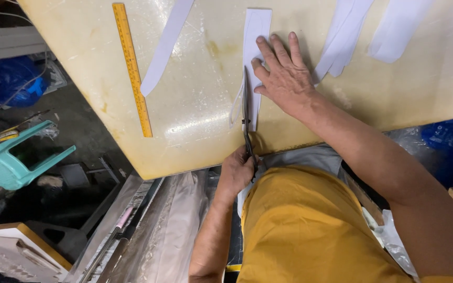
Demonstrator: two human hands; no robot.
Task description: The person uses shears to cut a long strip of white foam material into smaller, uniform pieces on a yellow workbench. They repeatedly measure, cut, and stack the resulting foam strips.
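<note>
Scissors (246, 112), dark-bladed, lie point-up along the left edge of a long white paper strip (257, 29) near the middle of the cream worktop (195, 110). Your left hand (238, 172) is closed around the scissor handles at the near edge of the worktop, just in front of your yellow shirt (310, 230) (the fingers themselves are mostly hidden behind the back of the hand). The blades run away from you up the strip, and a narrow sliver of paper curls off to their left.

Your right hand (284, 73) is open and pressed flat, palm down, on the right side of the same strip. Its fingers are spread and point away from you, and its forearm crosses the worktop's near edge from the right. The hand lies just beside the blades without touching them.

A yellow ruler (131, 68) lies on the worktop well to the left of the strip, at a slight slant. Between ruler and strip lies a long, tapering white cut piece (166, 44). To the right of your right hand lie two more white cut pieces (342, 36), (397, 31), both running off the top of the view.

Off the worktop, at lower left, a teal plastic stool (11, 160) lies tipped on its side on the dark floor, and a blue bag (6, 78) sits above it (details there are dim).
</note>
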